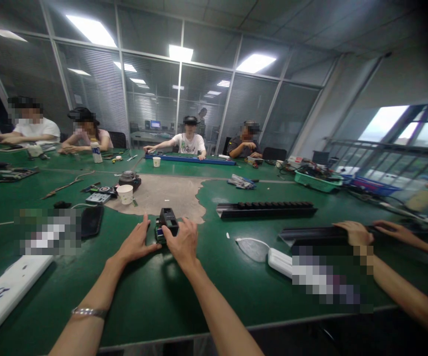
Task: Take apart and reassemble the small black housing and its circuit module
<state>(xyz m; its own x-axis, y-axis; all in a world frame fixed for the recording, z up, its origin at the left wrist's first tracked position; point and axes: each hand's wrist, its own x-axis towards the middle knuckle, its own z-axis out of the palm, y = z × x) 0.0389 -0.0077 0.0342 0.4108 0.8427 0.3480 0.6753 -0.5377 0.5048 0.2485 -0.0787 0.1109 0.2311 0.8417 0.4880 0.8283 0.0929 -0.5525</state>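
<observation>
A small black electronic module (168,216) stands on the green table in front of me, with part of a green circuit board showing at its left side. My right hand (182,242) is closed round the module's right side, thumb across its near face. To the left is my left hand (136,242), fingers spread and thumb reaching along the table to the module's lower edge. Whether that thumb touches it I cannot tell. A white paper cup (125,194) and a black phone (92,221) lie beyond and left of my left hand.
White power strips (16,291) lie left and right. Black rails (268,209) rest at right, where another person's hands (357,232) touch one. Across the table (154,306), a person holds a long blue bar (192,159). A green basket (318,182) holds parts.
</observation>
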